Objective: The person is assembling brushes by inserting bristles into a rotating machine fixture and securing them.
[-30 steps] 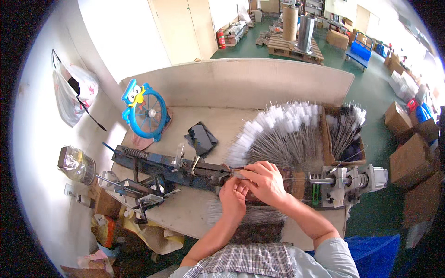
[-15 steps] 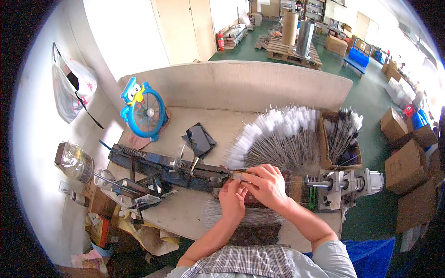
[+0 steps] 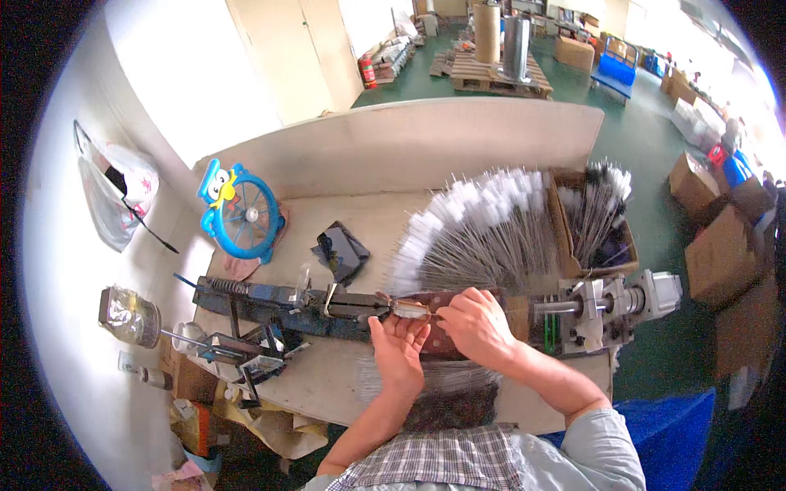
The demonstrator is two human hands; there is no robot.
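Both hands' grips, left hand [image 3: 399,344] and right hand [image 3: 477,325], pinch one brush [image 3: 408,308].

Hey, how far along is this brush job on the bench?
Done, it seems: a wide fan of white-tipped wire brushes lies on the bench, with more in the cardboard box. In hand: the left hand and right hand work one small piece at the blue machine. Left: a pile of bare wires near the person.

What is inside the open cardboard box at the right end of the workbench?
The cardboard box holds a bundle of thin wire-stemmed brushes with white tips, standing tilted. The bottom of the box is hidden by them.
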